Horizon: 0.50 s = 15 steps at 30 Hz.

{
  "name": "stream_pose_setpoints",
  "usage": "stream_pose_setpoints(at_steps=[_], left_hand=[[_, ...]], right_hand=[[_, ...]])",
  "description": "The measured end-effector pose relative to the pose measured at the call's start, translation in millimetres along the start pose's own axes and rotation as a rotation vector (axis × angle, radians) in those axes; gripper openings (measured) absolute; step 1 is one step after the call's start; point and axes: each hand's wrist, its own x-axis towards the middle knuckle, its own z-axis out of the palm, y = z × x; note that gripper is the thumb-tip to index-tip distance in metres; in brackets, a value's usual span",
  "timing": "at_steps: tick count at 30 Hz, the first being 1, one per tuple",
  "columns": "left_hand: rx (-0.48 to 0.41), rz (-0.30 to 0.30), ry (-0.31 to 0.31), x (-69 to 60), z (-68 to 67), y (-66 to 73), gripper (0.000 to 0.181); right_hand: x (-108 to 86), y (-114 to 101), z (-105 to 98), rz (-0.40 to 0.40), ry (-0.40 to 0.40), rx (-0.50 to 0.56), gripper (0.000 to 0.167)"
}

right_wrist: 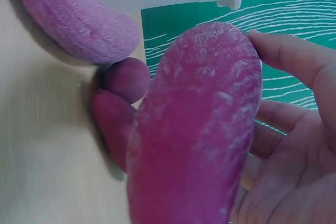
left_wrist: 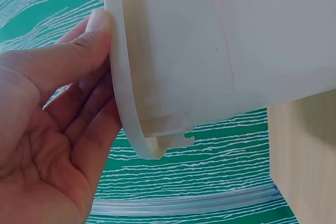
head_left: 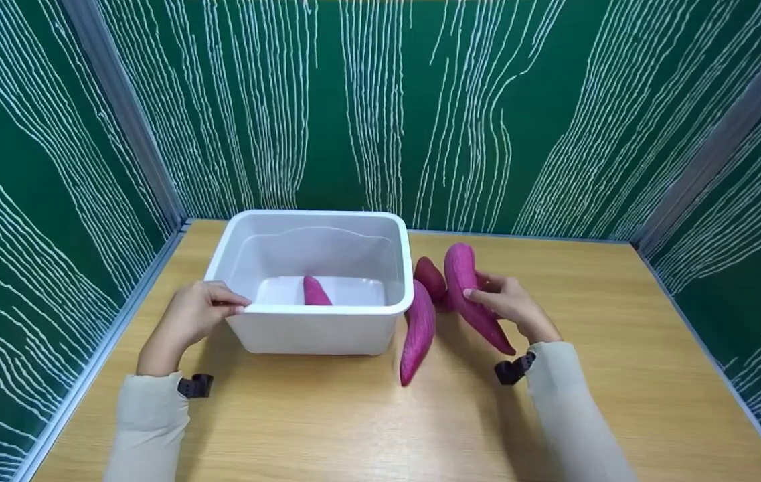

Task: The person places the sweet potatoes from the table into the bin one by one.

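A: Where do we find the left hand (head_left: 194,313)?
B: At the left of the head view, where we see it pinching the rim of the white bin (head_left: 313,331), at the left end of the near edge. The left wrist view shows us its thumb against that rim.
A: And the right hand (head_left: 515,304)?
B: Right of the frame's centre, with thumb and fingers gripping the long pink sweet potato (head_left: 478,318). That one slants from its blunt upper end down toward the lower right. We cannot tell whether it touches the wooden table (head_left: 326,422).
A: What lies about it?
B: Between it and the bin, near the middle of the frame, we have the curved sweet potato (head_left: 419,331) on the table. Just above that we make out the dark red pair (right_wrist: 126,80), touching each other at the centre left of the right wrist view.
A: Anything inside the bin?
B: We spot the pink tuber (head_left: 315,292) on its floor, partly hidden by the near wall.
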Motion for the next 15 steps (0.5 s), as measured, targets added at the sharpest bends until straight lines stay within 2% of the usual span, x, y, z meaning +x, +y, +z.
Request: stream_pose_setpoints(at_steps=[8, 15], left_hand=[[-0.019, 0.0, -0.007, 1.8, -0.6, -0.1, 0.016], [-0.022, -0.024, -0.015, 0.3, -0.6, -0.7, 0.018]], right_hand=[[3.3, -17, -4, -0.01, -0.005, -0.007, 0.073], [4.4, -35, -5, -0.019, -0.015, -0.012, 0.073]])
